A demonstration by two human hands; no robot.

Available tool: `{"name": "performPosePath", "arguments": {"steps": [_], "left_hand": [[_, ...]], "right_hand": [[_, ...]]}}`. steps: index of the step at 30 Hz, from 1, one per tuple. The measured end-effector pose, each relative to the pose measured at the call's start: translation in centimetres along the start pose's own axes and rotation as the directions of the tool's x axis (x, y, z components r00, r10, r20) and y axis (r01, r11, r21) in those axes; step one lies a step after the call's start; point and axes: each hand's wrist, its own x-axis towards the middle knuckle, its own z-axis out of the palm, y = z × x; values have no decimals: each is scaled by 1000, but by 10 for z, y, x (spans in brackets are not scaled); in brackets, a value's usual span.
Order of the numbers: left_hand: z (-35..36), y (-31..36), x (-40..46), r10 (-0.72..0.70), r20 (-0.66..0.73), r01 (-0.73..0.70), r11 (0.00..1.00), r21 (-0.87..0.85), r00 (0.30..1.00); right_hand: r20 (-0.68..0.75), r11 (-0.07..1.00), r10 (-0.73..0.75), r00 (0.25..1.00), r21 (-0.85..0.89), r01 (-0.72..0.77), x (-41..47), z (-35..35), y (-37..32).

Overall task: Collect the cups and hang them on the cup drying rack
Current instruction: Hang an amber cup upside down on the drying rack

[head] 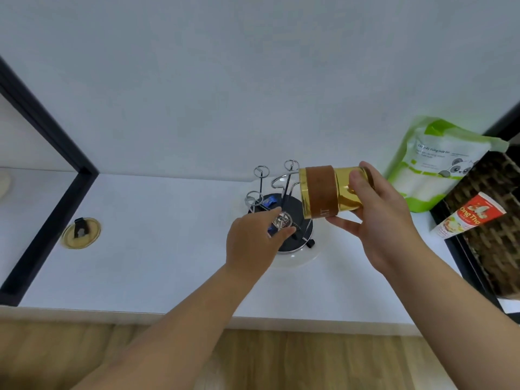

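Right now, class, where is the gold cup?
In the head view, right of centre: the gold cup lies tipped sideways in the right hand, above the cup drying rack.

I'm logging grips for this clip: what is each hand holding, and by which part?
Right hand holds the gold cup with brown band sideways by its base end. Left hand pinches a ring-topped prong of the chrome cup drying rack.
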Motion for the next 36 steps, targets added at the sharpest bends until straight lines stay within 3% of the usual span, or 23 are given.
{"name": "performPosePath", "arguments": {"steps": [7,11,14,22,27,36], "left_hand": [[-6,-1,-7,61,56,-62,998,4,997],[-12,-7,-2,31,36,-31,999,23,999],[-13,-6,2,3,44,-3,1000,9,999],[-12,-15,2,-72,88,77,996,-48,994],[-13,-21,5,-53,85,55,998,-26,995],[-16,-26,10,3,69,-6,999,36,998]], "right_hand": [[68,943,-173,982,-277,186,-2,-5,14],[166,737,-313,935,-579,350,2,-5,17],[242,603,-367,898,-674,427,3,-3,20],[379,431,-323,867,-757,492,8,1,40],[448,327,-286,847,-785,526,4,15,54],[469,275,-260,844,-802,531,3,29,74]]}}
